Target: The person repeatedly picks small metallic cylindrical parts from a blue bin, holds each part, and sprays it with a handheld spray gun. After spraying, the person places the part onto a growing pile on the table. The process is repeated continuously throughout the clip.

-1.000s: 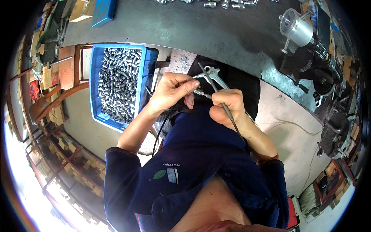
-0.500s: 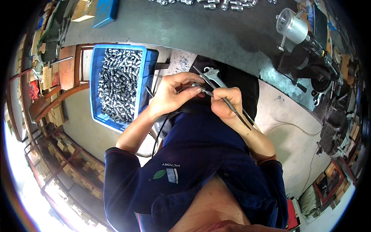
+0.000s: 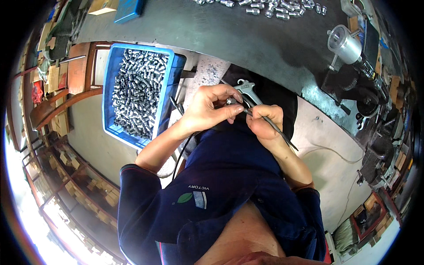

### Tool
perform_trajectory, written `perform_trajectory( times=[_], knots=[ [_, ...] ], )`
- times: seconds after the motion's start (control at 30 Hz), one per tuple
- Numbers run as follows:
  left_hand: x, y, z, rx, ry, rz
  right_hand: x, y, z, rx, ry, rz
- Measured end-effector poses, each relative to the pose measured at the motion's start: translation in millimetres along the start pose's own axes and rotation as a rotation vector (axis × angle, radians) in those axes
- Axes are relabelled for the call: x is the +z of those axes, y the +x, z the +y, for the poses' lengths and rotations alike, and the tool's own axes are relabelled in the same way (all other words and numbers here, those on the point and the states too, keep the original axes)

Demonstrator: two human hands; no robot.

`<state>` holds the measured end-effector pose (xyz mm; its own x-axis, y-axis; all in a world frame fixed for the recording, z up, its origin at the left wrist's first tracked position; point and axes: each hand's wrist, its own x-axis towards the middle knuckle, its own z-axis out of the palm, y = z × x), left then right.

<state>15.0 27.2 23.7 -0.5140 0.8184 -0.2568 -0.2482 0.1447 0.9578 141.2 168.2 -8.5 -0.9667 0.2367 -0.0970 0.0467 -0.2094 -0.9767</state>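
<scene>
In front of my lap, my left hand (image 3: 205,108) pinches a small silvery metal fitting (image 3: 230,101) between thumb and fingers, which hide part of it. My right hand (image 3: 266,120) is closed round a thin, dark, rod-shaped hand tool (image 3: 282,134). Its pointed rear end sticks out past the heel of that hand, while its front end reaches toward the fitting; whether the tip touches is hidden by fingers. Just beyond both hands lies a grey air blow gun (image 3: 246,85) on dark cloth.
On the left stands a blue crate (image 3: 106,95) full of metal fittings (image 3: 138,90). A dark metal bench (image 3: 185,28) runs across the far side, with several loose fittings (image 3: 282,8). A round metal fixture (image 3: 346,45) rises at its right. A black cable (image 3: 182,154) hangs beside my left forearm.
Both hands appear slightly lower and further right, with the whole view shifted too. The tool has turned a little in my right hand, its rear end now pointing further right.
</scene>
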Motion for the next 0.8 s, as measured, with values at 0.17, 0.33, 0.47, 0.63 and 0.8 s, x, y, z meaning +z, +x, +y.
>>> perform_trajectory(
  times=[0.17,0.33,0.47,0.63,0.8],
  knots=[
    [-27,10,-9,0.184,0.492,0.187,-6,-9,-17,-0.078,-0.039,0.006],
    [-40,15,-22,0.360,0.943,0.299,4,-11,-47,-0.330,-0.007,-0.118],
    [-40,17,-22,0.374,0.944,0.310,8,-10,-52,-0.329,-0.029,-0.154],
    [-40,16,-24,0.481,0.994,0.293,11,-9,-51,-0.223,-0.164,-0.123],
    [-24,19,-22,0.616,0.968,0.177,19,19,-20,-0.140,-0.235,-0.140]
  ],
)
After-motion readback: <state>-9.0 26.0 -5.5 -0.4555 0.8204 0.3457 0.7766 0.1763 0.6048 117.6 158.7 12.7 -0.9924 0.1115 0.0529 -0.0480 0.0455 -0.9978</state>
